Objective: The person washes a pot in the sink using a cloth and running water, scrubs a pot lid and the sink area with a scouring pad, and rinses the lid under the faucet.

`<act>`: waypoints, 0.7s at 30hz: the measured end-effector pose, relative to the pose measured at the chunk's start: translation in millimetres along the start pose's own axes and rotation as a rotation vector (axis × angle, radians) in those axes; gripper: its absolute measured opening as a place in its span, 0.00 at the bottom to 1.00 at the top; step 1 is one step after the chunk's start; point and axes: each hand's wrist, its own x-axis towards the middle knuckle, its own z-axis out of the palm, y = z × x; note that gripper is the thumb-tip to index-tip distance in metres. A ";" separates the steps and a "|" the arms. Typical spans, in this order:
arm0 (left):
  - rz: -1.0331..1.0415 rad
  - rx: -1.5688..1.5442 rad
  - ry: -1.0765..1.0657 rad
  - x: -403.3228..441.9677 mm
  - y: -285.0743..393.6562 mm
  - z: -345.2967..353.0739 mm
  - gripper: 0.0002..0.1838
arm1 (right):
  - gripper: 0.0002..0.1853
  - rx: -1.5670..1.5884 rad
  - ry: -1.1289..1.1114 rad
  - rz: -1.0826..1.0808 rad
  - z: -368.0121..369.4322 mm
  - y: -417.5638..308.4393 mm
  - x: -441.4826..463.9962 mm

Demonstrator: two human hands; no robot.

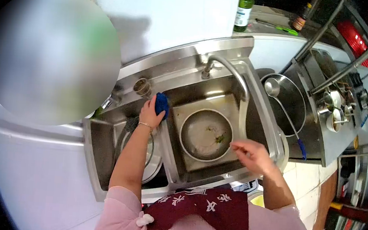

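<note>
My left hand (149, 111) is closed on a bunched blue cloth (162, 106) at the divider between the two sink basins. In the right basin lies a round metal pan (198, 153) with a pale rim, some green scraps (219, 138) on its bottom. My right hand (252, 155) is over the basin's right side, close to the pan's rim. Its fingers are loosely bent and apart, slightly blurred, with nothing visible in them. Whether it touches the rim I cannot tell. Below my left forearm, the left basin holds a glass lid (152, 173) and a dark scouring pad (132, 124).
A curved faucet (229, 64) arches over the right basin. A strainer cup (142, 87) sits on the ledge behind the divider. To the right stand a large pot (285, 112) with a long ladle (282, 103) across it and a metal rack (324, 35). A green bottle (244, 11) stands behind.
</note>
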 end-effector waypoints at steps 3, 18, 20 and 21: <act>-0.079 -0.004 -0.102 5.0 -0.3 10.5 0.40 | 0.10 0.354 0.286 0.279 -35.5 43.2 2.9; -0.031 -0.072 0.140 -41.4 8.3 -20.8 0.43 | 0.24 -0.795 -0.299 -0.038 -55.9 107.5 270.2; -0.025 -0.129 0.186 -59.7 3.9 -20.2 0.36 | 0.22 -0.749 -0.288 -0.079 -40.7 152.1 294.0; -0.036 -0.128 0.189 -70.0 0.4 -19.3 0.36 | 0.21 -0.700 -0.266 -0.102 -36.1 153.1 300.8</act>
